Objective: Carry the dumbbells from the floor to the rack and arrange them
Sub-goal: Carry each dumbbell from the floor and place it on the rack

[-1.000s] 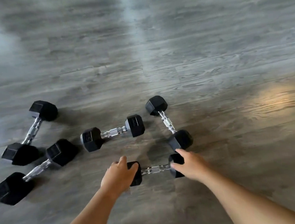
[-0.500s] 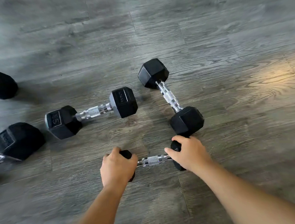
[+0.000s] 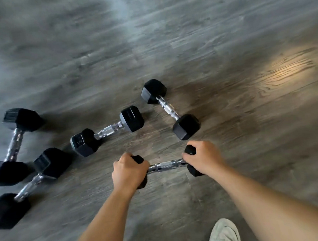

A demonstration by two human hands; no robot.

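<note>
A small black hex dumbbell with a chrome handle is held between both hands near the middle of the view. My left hand wraps its left head and my right hand wraps its right head. Just beyond lie two more dumbbells on the grey wood floor: one lying left to right, the other slanting away at the right. Two larger dumbbells rest at the far left, one behind the other. No rack is in view.
Grey wood-plank floor stretches away on all sides, with a warm patch of light at the right. My two pale shoes show at the bottom edge, below the held dumbbell.
Both hands have closed fully over the small dumbbell's heads. The view has pulled back and up, so the far-left dumbbells and my shoes have come into view.
</note>
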